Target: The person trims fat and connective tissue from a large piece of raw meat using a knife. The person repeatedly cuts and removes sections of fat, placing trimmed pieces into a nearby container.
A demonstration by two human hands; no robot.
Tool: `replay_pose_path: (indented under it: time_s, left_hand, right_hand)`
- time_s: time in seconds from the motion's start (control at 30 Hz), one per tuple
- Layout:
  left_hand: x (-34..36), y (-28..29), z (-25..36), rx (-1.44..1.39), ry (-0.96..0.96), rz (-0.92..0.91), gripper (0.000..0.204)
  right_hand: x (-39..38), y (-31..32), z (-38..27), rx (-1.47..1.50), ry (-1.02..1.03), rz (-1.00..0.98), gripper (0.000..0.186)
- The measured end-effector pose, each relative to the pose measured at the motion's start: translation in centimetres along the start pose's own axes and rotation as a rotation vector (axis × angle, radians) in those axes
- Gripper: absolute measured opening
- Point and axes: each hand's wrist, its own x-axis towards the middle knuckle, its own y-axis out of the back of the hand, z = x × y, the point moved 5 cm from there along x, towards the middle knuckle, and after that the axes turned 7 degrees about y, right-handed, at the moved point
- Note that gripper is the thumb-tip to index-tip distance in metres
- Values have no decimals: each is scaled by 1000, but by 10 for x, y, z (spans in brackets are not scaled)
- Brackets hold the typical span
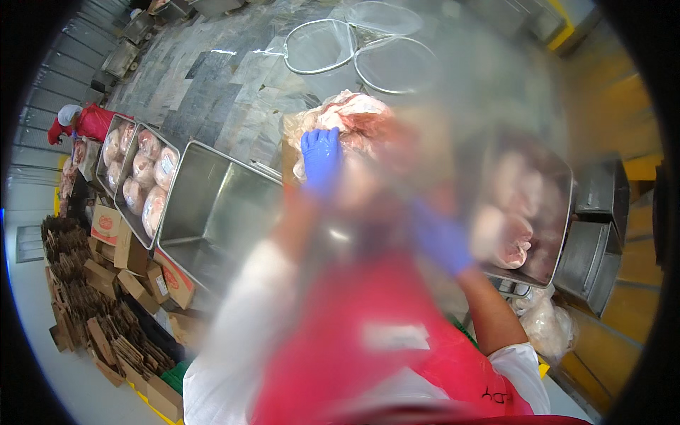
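My left hand point(322, 159), in a blue glove, lies with its fingers stretched out on the left side of a pile of pale and red raw meat point(354, 113). The meat rests on a brown board point(292, 145) in front of me. A pale, rounded piece of meat point(358, 184) sits just right of that hand, badly blurred. My right hand point(443, 237), also blue-gloved, is nearer to me, between the board and the right metal bin. A haze hides its fingers and anything in them.
To the left stands a bare metal bin point(212, 205), beside bins of bagged round meat point(150, 170). A metal bin point(567, 205) on the right holds more meat point(513, 237). Hoops with clear bags point(319, 46) stand ahead. Cardboard boxes point(131, 248) and a co-worker point(95, 122) are left.
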Motion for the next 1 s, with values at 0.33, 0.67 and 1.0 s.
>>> replay_pose_path:
  time_s: [0.33,0.67,1.0]
  left_hand:
    - [-10,11,-34,-85,-156,-35,19]
    - [31,12,-60,-256,349,22,70]
    - [-3,-12,-58,-338,486,-181,87]
  right_hand:
    - [15,30,-25,37,23,70,54]
    - [66,25,-38,-97,144,-25,50]
    - [74,-49,-35,-59,-69,11,54]
